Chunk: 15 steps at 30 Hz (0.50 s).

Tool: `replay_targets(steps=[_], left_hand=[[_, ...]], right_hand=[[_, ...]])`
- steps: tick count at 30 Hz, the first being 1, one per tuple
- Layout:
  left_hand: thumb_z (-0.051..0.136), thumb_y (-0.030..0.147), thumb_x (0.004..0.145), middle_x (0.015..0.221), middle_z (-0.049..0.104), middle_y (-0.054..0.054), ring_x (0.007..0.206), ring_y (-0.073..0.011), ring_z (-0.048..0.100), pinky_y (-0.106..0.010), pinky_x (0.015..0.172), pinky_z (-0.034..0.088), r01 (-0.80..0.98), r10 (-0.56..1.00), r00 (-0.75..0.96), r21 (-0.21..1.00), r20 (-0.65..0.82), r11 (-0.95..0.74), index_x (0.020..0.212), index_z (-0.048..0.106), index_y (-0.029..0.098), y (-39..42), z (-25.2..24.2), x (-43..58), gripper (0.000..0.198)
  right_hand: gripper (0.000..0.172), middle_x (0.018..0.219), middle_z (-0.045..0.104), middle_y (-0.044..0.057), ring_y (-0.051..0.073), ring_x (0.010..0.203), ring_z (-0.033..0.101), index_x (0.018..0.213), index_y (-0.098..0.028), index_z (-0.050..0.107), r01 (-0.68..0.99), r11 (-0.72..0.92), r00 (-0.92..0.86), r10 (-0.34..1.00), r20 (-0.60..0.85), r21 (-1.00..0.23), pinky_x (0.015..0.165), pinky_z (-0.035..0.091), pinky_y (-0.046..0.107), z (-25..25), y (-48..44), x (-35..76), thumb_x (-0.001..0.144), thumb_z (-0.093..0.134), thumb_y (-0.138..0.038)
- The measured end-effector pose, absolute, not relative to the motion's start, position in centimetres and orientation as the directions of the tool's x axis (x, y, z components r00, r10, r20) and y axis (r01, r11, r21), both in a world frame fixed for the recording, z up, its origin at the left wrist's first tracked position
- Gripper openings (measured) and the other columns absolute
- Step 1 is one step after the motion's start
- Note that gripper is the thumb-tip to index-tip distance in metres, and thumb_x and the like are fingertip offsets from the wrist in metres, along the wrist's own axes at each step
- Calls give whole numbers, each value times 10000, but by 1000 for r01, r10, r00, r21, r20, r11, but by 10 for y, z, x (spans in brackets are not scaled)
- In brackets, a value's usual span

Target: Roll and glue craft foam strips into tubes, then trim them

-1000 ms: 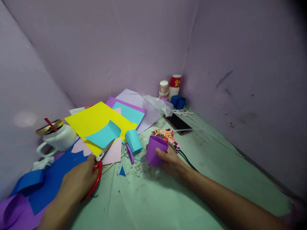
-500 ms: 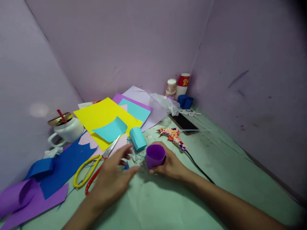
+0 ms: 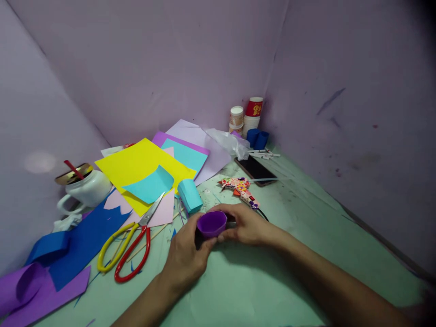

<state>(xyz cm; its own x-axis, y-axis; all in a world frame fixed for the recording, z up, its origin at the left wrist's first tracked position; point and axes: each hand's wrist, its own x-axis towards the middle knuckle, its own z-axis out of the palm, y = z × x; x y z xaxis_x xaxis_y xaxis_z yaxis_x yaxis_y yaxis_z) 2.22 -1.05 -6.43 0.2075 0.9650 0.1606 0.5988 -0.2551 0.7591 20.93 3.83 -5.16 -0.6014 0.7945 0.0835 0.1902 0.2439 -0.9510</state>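
Between my two hands is a purple cup-shaped piece (image 3: 211, 224), its open rim facing up. My left hand (image 3: 188, 249) wraps its left side, thumb at the front. My right hand (image 3: 245, 223) grips its right side with fingers behind and thumb in front. Just beyond the hands lies a light-blue rolled tube (image 3: 190, 196). A floral-patterned glue gun (image 3: 239, 189) rests behind my right hand, its cord partly hidden by that hand. Left of my left hand are scissors (image 3: 132, 251) with one yellow and one red handle.
Yellow (image 3: 136, 159), lilac and light-blue sheets overlap at the back. Blue (image 3: 85, 245) and purple pieces (image 3: 54, 290) lie left, near a white mug (image 3: 89, 188). Behind the glue gun are a phone (image 3: 256, 170), a plastic bag (image 3: 228, 141), stacked paper cups (image 3: 252, 119) and blue rolls (image 3: 257, 139).
My left hand has moved right and taken hold of the purple piece's left side. The piece's rim looks wider and flatter now. The view has shifted slightly.
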Motion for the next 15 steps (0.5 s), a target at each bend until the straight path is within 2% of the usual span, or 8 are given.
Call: replay_targets(steps=[2,6,11,13,15], left_hand=[[578,301,797,1125,641,-70,1038,-230,598,-361,868,475,617,966,190,744,173,-255,1189,476,213,-10,-68,23,415],[600,307,781,1186,616,-73,1079,-246,583,-386,889,472,628,961,206,728,184,-274,1240,447,232,-10,-74,24,489],[583,294,794,1170,618,-83,1084,-241,571,-397,913,458,647,971,188,725,148,-236,1213,472,213,-10,-74,25,441],[598,287,783,1227,584,-93,1126,-239,545,-392,937,445,636,968,190,731,164,-248,1268,418,208,-12,-74,24,524],[600,284,781,1272,551,-103,1162,-238,520,-390,959,433,632,961,180,723,212,-278,1307,367,204,-13,-73,22,580]], right_hand=[[443,980,691,48,240,912,637,1063,-205,634,196,228,-590,804,71,-954,848,485,399,-53,39,209,642,757,-147],[572,1038,677,49,244,946,629,1118,-212,606,179,224,-632,772,63,-958,857,485,389,-54,40,210,584,803,-163],[448,917,699,41,232,841,640,1039,-185,640,230,217,-591,806,40,-949,772,502,366,-53,41,210,616,784,-198],[469,940,696,40,233,870,637,1040,-189,638,221,255,-581,810,83,-941,798,495,365,-50,40,210,598,795,-194],[475,1001,685,39,231,928,625,1058,-205,627,208,369,-559,805,200,-906,845,476,364,-45,38,211,610,782,-177]])
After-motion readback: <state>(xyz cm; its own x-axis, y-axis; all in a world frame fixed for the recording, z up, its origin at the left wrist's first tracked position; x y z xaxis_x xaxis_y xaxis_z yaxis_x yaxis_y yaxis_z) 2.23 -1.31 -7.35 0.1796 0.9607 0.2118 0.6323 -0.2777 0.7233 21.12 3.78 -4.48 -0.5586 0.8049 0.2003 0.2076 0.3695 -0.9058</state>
